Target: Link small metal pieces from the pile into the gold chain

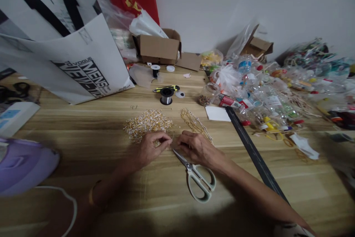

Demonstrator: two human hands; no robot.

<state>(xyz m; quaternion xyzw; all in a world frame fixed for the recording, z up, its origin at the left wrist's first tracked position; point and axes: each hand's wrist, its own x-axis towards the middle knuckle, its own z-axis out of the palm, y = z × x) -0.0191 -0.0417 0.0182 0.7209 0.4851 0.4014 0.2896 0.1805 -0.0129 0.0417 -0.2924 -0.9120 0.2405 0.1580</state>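
My left hand (155,146) is closed in a pinch at the near edge of a loose heap of small gold and silver beads (148,122). A thin gold-coloured strand (173,135) shows at its fingertips. Close beside it, my right hand (197,147) has its fingers curled and pressed together; what they hold is hidden. Finished-looking gold and silver beaded chains (194,122) lie just beyond the right hand. Scissors with pale handles (200,181) rest on the table below the hands, their blades slightly apart and pointing to the gap between them.
Behind the beads stand a wire spool (166,98) and a yellow utility knife (158,89). A bead jar (206,96) and a black strip (255,152) lie right, before piled plastic bottles (266,96). A paper bag (91,59) and purple iron (27,165) stand left.
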